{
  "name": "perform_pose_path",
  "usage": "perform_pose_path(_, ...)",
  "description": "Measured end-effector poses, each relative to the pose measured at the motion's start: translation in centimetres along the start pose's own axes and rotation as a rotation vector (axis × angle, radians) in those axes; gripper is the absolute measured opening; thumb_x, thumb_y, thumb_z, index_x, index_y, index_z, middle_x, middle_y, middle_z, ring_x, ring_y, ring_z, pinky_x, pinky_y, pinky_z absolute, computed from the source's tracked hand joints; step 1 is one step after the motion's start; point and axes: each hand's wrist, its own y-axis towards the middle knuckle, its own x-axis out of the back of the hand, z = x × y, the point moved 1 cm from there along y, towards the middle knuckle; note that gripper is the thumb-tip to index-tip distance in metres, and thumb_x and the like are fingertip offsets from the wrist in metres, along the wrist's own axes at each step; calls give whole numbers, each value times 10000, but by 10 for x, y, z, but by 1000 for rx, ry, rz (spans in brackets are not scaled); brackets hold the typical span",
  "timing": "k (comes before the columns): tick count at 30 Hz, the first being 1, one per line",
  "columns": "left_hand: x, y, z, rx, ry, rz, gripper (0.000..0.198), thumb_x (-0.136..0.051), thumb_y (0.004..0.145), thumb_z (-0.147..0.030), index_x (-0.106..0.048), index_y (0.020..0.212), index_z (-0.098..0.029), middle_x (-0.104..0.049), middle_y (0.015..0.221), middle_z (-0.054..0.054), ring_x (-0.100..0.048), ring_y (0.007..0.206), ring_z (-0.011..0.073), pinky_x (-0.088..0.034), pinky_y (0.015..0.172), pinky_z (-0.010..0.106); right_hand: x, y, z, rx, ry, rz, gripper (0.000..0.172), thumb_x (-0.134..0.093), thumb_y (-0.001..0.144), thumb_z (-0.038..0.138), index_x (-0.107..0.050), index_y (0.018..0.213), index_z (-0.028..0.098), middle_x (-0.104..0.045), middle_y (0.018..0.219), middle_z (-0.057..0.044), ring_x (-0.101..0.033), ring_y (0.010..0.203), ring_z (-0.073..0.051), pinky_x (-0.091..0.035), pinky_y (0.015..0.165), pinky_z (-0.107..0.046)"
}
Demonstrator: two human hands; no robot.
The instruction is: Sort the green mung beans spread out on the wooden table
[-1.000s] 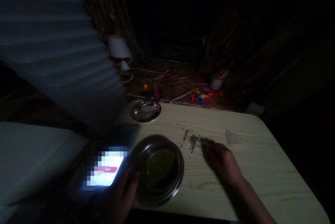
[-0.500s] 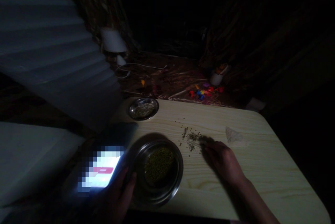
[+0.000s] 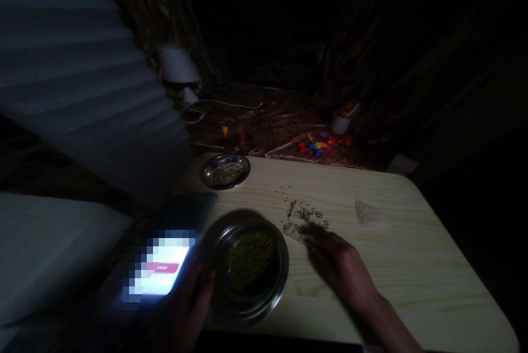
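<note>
A steel bowl (image 3: 284,265) on the light wooden table (image 3: 396,265) contains small green grains (image 3: 251,257), which look like mung beans. My left hand (image 3: 196,301), dim and partly in shadow, grips the bowl's left side. My right hand (image 3: 344,265) is closed, fingers down at the table, on a small pale flat piece (image 3: 295,232) whose kind I cannot make out. Its tip lies against scattered grains (image 3: 305,213) just right of the bowl. A smaller steel dish (image 3: 226,171) with pale contents stands behind the bowl.
A lit phone screen (image 3: 163,265) glows left of the bowl. A pale triangular patch (image 3: 367,213) lies at the table's right. Beyond the table are a white lamp (image 3: 179,64), a white cable (image 3: 226,102), colourful small pieces (image 3: 322,147) and a white cup (image 3: 341,122). The room is dark.
My right hand has moved left and slightly nearer to me, toward the bowl. The pale piece now shows more plainly beside the grains. My left hand and the bowl stay put.
</note>
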Motion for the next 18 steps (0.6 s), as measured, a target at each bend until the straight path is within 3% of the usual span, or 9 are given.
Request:
perform_pose_path(4, 1, -4, -10, 65, -36, 58, 1009, -458, 590, -773, -567, 1288, -53, -550, 1455, 242, -468, 1398, 399, -340, 1215, 518, 3, 12, -13, -15, -80, -45, 225, -538, 988, 256, -755, 1046, 242, -758, 961, -84, -713, 841, -225, -604, 763, -350)
perform_pose_path(8, 5, -5, -11, 60, -25, 52, 991, -457, 589, -769, -585, 1265, -57, -571, 1436, 238, -473, 1387, 426, -361, 1190, 544, 9, 19, -19, -71, -81, -60, 213, -532, 996, 281, -738, 1001, 229, -734, 894, -78, -695, 790, -217, -575, 706, -324)
perform_pose_path(11, 5, -3, -7, 4, -18, 42, 946, -462, 605, -744, -611, 1235, -54, -597, 1410, 230, -499, 1366, 412, -366, 1190, 515, 7, 19, -11, -77, -48, -53, 205, -536, 996, 291, -725, 963, 219, -730, 884, -75, -691, 776, -207, -566, 705, -320)
perform_pose_path(18, 1, 0, 4, 55, 12, 63, 1015, -448, 621, -765, -558, 1323, -40, -537, 1483, 214, -445, 1421, 388, -327, 1224, 505, -23, 31, 15, -27, -57, 4, 200, -537, 966, 247, -736, 957, 226, -747, 872, -59, -688, 766, -205, -554, 713, -321)
